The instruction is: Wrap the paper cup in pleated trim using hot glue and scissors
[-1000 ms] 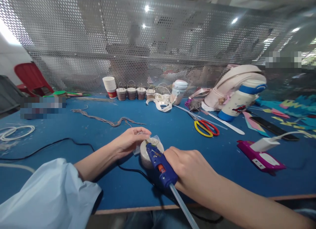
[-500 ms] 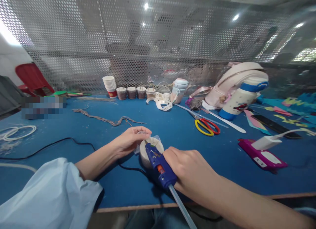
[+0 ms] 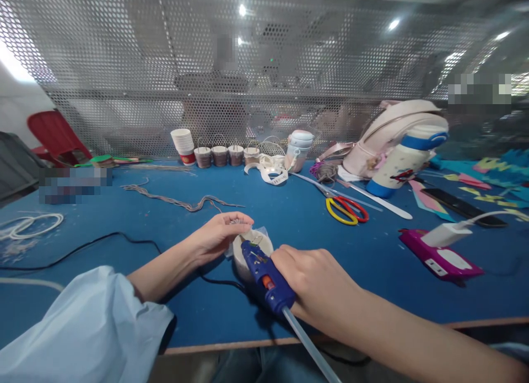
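Observation:
My right hand (image 3: 309,273) is wrapped round a blue hot glue gun (image 3: 275,288), with a long clear glue stick (image 3: 309,347) coming out of its back end. The gun's nozzle points into the mouth of a pale cup (image 3: 241,264) on the table, near its far left rim. At that rim my left hand (image 3: 221,234) is closed, thumb and fingers pinched together; what lies between them is hidden. Bits of clear plastic film (image 3: 263,231) show behind the cup. The gun covers much of the cup's right side.
Several small handled cups (image 3: 220,156) stand at the back beside stacked paper cups (image 3: 182,143). Brown twine (image 3: 177,201) lies left, scissors (image 3: 347,209) right. A magenta power strip (image 3: 440,256), bottle (image 3: 407,162) and phone (image 3: 460,205) are further right. A black cord (image 3: 115,234) crosses the left.
Both hands, the glue gun and the cup keep nearly the same place. The view has shifted very slightly.

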A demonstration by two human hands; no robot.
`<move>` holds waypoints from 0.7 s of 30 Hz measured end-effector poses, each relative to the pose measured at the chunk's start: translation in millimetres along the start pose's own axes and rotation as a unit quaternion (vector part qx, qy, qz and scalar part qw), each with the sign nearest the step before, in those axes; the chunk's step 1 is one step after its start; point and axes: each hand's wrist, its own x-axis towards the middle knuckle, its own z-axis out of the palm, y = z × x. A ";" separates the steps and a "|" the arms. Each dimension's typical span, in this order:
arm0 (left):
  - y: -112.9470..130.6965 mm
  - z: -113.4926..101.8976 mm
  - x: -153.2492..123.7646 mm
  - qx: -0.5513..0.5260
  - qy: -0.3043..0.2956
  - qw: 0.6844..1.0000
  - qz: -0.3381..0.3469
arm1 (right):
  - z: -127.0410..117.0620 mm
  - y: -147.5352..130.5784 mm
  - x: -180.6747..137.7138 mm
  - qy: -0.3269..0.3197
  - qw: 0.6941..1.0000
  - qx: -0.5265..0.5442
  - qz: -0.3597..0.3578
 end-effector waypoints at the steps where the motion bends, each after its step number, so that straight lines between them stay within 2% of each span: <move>1: -0.2 -0.2 0.0 0.000 0.000 1.000 0.001 | 0.3 -0.1 0.1 0.002 1.000 -0.004 0.008; 7: -1.3 -1.6 0.4 -0.002 -0.005 1.000 0.001 | -0.4 -1.7 1.4 -0.005 1.000 -0.003 -0.006; 13: -1.3 -2.1 0.2 -0.008 -0.013 1.000 0.000 | -6.9 -6.3 0.8 -0.034 0.998 -0.025 0.038; 18: -1.3 -1.5 -0.8 -0.007 -0.006 1.000 -0.001 | -9.0 -10.0 1.2 -0.040 0.998 -0.039 0.014; 21: -1.0 -0.2 -1.7 -0.008 -0.003 1.000 -0.003 | -11.2 -12.8 0.9 -0.046 0.997 -0.052 0.025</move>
